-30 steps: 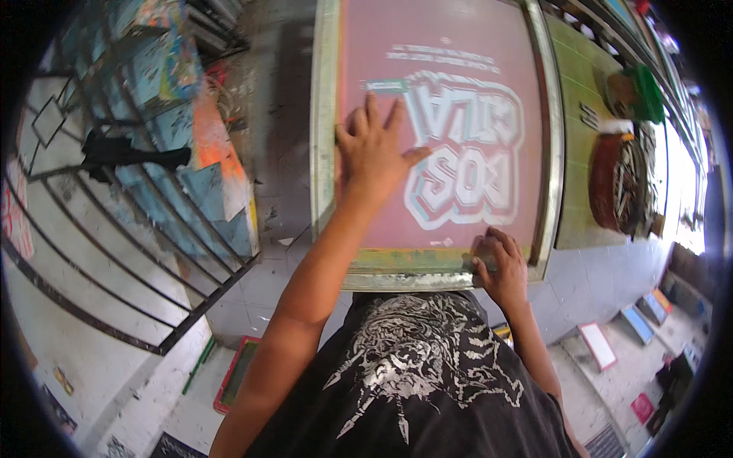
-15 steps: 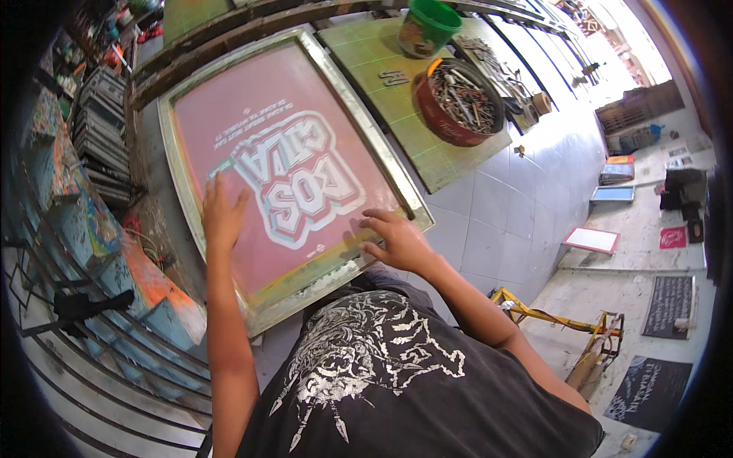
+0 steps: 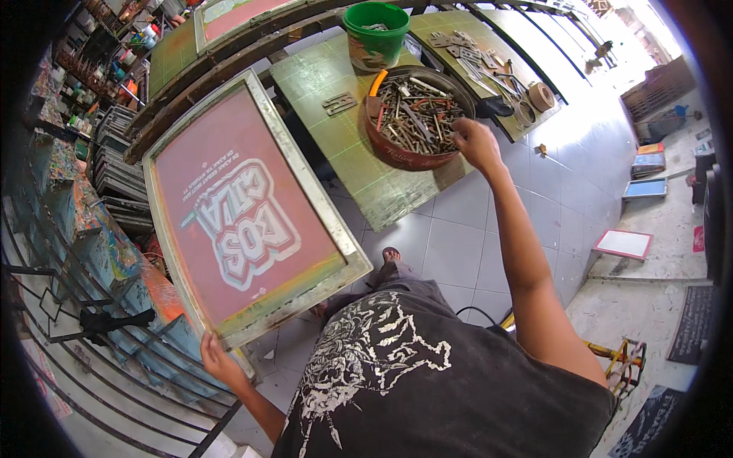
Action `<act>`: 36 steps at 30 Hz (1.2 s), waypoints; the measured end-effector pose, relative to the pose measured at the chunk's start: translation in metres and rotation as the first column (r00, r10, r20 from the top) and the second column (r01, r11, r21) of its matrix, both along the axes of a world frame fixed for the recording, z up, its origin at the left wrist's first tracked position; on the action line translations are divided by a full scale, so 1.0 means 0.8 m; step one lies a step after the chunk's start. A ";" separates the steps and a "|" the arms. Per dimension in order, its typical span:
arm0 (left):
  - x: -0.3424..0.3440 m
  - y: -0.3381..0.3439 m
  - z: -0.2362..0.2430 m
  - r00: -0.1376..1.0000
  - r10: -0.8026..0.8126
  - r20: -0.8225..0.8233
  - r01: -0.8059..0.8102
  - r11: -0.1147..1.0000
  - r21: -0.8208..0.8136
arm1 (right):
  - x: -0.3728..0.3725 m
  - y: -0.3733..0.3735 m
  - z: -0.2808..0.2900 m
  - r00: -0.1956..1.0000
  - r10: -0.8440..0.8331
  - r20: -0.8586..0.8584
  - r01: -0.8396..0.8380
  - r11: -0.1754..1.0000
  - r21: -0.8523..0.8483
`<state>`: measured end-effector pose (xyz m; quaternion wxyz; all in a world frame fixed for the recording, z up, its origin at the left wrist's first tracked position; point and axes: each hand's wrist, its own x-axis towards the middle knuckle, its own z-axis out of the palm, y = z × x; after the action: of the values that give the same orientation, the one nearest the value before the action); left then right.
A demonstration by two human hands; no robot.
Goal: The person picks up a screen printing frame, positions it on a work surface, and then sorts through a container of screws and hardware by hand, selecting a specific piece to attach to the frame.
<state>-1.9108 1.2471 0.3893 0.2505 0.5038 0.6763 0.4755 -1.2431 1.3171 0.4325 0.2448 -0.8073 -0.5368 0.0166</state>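
the grey tiled floor [image 3: 466, 237] opens out below the right fingers [image 3: 464, 131]. the green-topped counter [image 3: 382, 195] reaches leftward from them, its near edge ending over the tiles. the screen frame [image 3: 256, 206], pink mesh with white lettering, slants away ahead of the left fingers [image 3: 208, 349], which are closed over the rim at its near left corner. the black railing [image 3: 217, 427] crowds the space left of and just beside the left fingers, with a dark cloth [image 3: 114, 322] draped over it farther left. a stack of frames [image 3: 118, 172] stands well beyond the left fingers, past the outer side of the screen frame.

the round red bowl [image 3: 397, 150] sits on the counter at the tips of the right fingers, which are bunched narrow at its right side; whether they grip anything or touch the rim, i cannot tell. the green bucket [image 3: 374, 49] stands beyond and left of them, with the bowl in between. a heap of thin rods and tools [image 3: 420, 118] fills the bowl, left of the right fingers. flat metal pieces [image 3: 458, 44] lie scattered farther ahead of them, and a brown tape roll [image 3: 541, 96] lies to their right.
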 end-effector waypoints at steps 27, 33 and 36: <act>0.257 -0.261 -0.182 0.964 0.157 0.213 0.020 0.760 -0.649 | 0.004 0.191 -0.040 0.861 0.459 0.218 -0.408 0.881 -0.241; 0.176 -0.367 -0.299 0.980 0.125 0.158 0.046 0.625 -0.779 | 0.014 0.203 -0.064 0.891 0.448 0.074 -0.431 0.885 -0.174; 0.182 -0.368 -0.296 0.973 0.166 0.157 0.034 0.574 -0.818 | 0.011 0.198 -0.061 0.895 0.443 -0.053 -0.446 0.885 -0.130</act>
<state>-1.7651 0.9524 0.1528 0.5081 0.2511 0.8058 0.1717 -1.2344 1.4752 0.3834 0.1837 -0.6776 -0.7022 0.1184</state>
